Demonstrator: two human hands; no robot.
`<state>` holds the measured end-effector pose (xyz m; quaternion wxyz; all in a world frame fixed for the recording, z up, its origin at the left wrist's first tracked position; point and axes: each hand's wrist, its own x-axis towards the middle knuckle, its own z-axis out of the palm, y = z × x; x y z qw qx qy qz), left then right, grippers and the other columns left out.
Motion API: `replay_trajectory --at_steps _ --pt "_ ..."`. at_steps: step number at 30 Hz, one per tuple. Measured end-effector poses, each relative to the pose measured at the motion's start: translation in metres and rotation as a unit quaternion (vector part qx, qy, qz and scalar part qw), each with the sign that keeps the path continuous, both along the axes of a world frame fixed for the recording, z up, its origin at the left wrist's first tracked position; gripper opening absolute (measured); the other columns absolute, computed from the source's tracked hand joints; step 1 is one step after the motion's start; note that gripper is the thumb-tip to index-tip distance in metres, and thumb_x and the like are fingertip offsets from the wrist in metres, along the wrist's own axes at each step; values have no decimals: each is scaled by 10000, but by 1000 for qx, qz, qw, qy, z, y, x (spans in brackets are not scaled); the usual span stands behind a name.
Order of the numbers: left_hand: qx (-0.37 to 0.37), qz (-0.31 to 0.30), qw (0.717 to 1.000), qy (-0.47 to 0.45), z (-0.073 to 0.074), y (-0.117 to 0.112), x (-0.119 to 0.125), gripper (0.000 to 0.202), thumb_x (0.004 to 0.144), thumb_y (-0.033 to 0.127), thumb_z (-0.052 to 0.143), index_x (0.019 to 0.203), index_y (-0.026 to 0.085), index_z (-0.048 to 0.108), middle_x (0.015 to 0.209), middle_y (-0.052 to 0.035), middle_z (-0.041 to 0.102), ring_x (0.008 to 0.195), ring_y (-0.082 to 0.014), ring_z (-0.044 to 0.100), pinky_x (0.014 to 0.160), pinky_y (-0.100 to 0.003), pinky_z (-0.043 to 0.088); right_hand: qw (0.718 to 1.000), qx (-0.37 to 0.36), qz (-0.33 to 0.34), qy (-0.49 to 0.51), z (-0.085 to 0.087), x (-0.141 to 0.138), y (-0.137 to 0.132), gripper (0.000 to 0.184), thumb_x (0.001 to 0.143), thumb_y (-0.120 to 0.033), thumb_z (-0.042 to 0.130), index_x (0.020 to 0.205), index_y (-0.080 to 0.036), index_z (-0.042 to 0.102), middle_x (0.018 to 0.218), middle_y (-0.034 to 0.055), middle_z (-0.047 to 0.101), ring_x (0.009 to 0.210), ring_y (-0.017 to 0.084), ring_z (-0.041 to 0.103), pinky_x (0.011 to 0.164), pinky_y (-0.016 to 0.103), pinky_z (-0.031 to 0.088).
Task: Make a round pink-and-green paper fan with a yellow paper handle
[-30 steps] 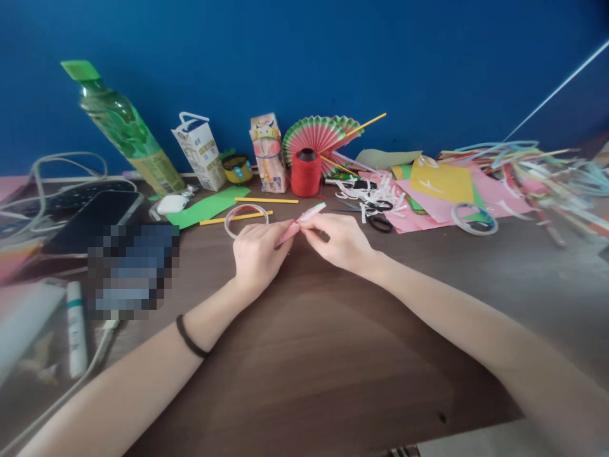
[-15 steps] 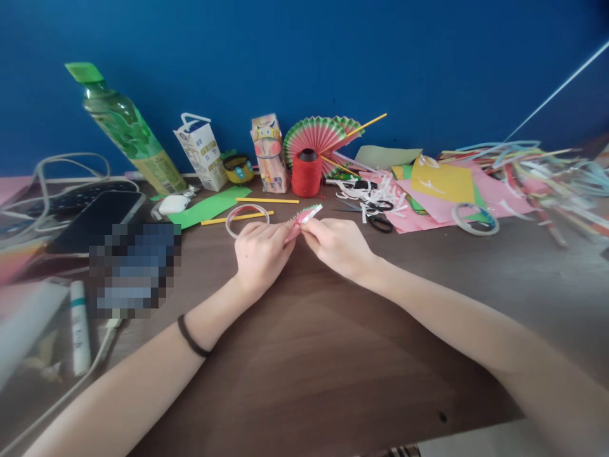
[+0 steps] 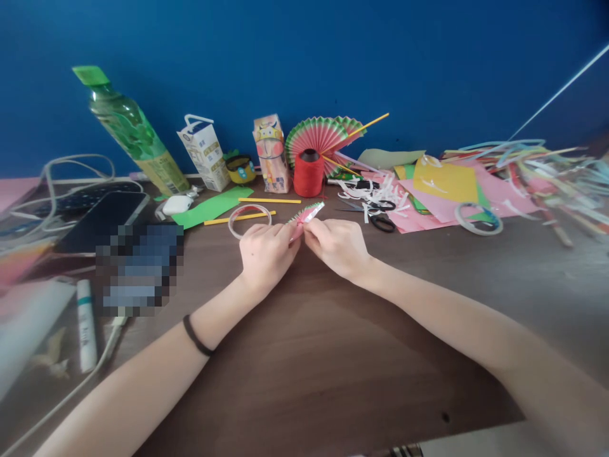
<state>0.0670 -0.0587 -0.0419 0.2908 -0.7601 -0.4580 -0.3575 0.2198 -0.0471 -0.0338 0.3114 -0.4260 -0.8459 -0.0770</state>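
Note:
My left hand (image 3: pixel 265 255) and my right hand (image 3: pixel 337 246) meet over the brown table (image 3: pixel 333 368), both pinching a small pleated pink paper fan with a green edge (image 3: pixel 306 214). The folded strip sticks up and away from my fingertips, slightly spread at its far end. A clear tape ring (image 3: pixel 249 220) lies just beyond my left hand, with two yellow sticks (image 3: pixel 240 218) beside it. Black scissors (image 3: pixel 380 216) lie past my right hand.
At the back stand a green bottle (image 3: pixel 128 130), two drink cartons (image 3: pixel 202 152), a red thread spool (image 3: pixel 308 172) and a finished paper fan (image 3: pixel 318 134). Coloured paper and scraps (image 3: pixel 442 184) cover the right side. A phone (image 3: pixel 102 219), cables and a glue stick (image 3: pixel 85 324) lie left.
The pleated paper went from a closed flat strip to slightly fanned out at its tip. My hands stayed in place, and the camera shifted a little.

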Motion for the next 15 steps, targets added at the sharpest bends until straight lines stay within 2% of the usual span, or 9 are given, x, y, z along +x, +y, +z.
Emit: replay_trajectory --at_steps 4,7,12,15 --pt "-11 3 1000 -18 3 0 0 229 838 296 526 692 204 676 525 11 657 469 -132 587 486 -256 389 992 -70 23 100 3 1 3 167 850 -205 435 789 -174 587 695 41 661 625 148 585 574 257 366" --pt "-23 8 999 -22 4 0 -1 220 834 290 530 698 202 678 540 6 665 480 -133 589 489 -254 388 978 -117 56 163 9 3 5 142 857 -204 443 835 -177 581 792 45 670 723 152 610 660 263 431" --pt "-27 3 999 -17 3 1 -2 220 833 292 525 703 204 678 536 6 661 477 -133 585 497 -257 390 958 -176 141 179 18 10 13 50 800 -167 523 821 -168 569 783 27 649 700 137 591 671 268 465" --pt "-29 -5 999 -16 3 1 -2 216 830 284 523 712 195 680 544 -4 663 486 -143 594 503 -266 392 946 -214 169 177 21 13 17 77 776 -128 529 818 -164 582 797 25 658 714 135 599 683 275 474"
